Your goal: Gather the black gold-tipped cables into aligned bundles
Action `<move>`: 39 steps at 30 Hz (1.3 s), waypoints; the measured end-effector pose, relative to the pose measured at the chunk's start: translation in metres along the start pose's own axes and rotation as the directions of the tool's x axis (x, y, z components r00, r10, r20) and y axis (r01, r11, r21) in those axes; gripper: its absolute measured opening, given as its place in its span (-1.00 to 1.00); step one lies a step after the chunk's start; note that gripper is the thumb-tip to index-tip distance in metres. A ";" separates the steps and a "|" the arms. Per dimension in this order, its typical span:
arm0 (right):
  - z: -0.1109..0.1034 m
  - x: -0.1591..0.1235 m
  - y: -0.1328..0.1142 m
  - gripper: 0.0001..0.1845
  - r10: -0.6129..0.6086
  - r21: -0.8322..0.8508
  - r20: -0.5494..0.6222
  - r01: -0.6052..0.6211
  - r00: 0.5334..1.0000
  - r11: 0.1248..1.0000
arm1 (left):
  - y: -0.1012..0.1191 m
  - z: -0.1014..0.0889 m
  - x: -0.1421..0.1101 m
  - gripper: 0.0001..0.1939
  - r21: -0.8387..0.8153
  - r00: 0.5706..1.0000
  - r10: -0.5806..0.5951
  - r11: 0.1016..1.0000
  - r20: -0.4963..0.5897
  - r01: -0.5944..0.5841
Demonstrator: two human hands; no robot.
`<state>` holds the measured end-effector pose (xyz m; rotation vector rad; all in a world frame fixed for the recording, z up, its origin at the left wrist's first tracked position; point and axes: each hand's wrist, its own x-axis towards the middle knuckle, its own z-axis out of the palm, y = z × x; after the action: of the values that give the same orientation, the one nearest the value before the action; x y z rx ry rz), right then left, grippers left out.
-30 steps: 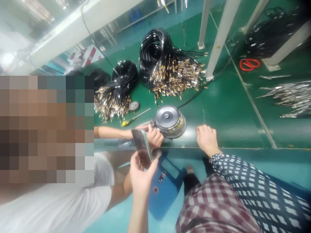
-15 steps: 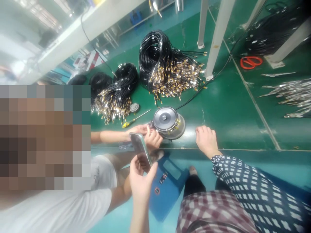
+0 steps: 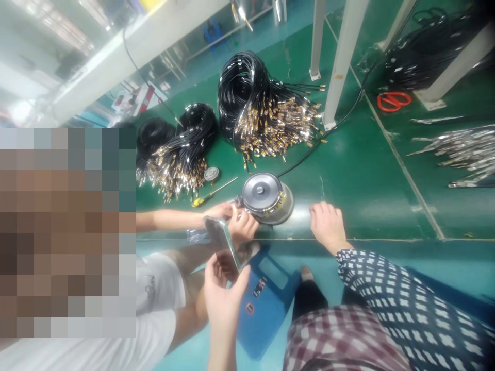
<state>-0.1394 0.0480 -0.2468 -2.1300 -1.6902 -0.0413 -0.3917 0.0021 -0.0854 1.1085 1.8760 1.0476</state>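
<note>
Single head cam, worn by the person, facing forward and steeply down.
Looks from above the checked clothing [image 3: 332, 330] over the near edge of the green surface [image 3: 359, 175]; edge runs near level across the frame, surface recedes toward the top. Left hand [image 3: 224, 293] sits low centre, right hand [image 3: 328, 224] right of centre, both close in. Co-worker [image 3: 150, 330] crowds the left side; white beam [image 3: 150, 33] slants across upper left, farther off. Floor [image 3: 189, 355] shows below.

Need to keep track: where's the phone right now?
In the head view, left of centre, the phone is tilted in the left hand, near the co-worker's hands and lower left of the round grey device.
</note>
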 end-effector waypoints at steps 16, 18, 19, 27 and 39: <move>0.000 0.000 0.000 -0.68 0.008 0.000 0.018 -0.008 1.000 1.000 | 0.006 0.005 -0.001 -0.30 0.000 0.999 0.028 1.000 0.023 -0.028; 0.000 0.000 -0.001 -0.69 0.012 0.007 0.018 -0.012 1.000 1.000 | 0.006 0.006 -0.001 -0.29 -0.008 0.999 0.023 1.000 0.022 -0.023; 0.000 0.000 -0.001 -0.70 0.012 0.010 0.016 -0.012 1.000 1.000 | 0.006 0.006 0.000 -0.29 -0.012 1.000 0.019 1.000 0.022 -0.019; 0.000 0.000 0.001 -0.70 -0.004 -0.019 0.016 0.004 1.000 1.000 | 0.007 0.004 0.000 -0.30 -0.022 0.999 0.010 1.000 0.044 -0.009; 0.001 0.000 0.000 -0.72 -0.003 -0.042 0.005 0.003 1.000 0.999 | 0.007 0.003 0.001 -0.29 -0.016 0.998 0.030 0.999 0.060 -0.029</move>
<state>-0.1399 0.0478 -0.2475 -2.1597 -1.7098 -0.0733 -0.3868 0.0058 -0.0807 1.1496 1.8069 1.0318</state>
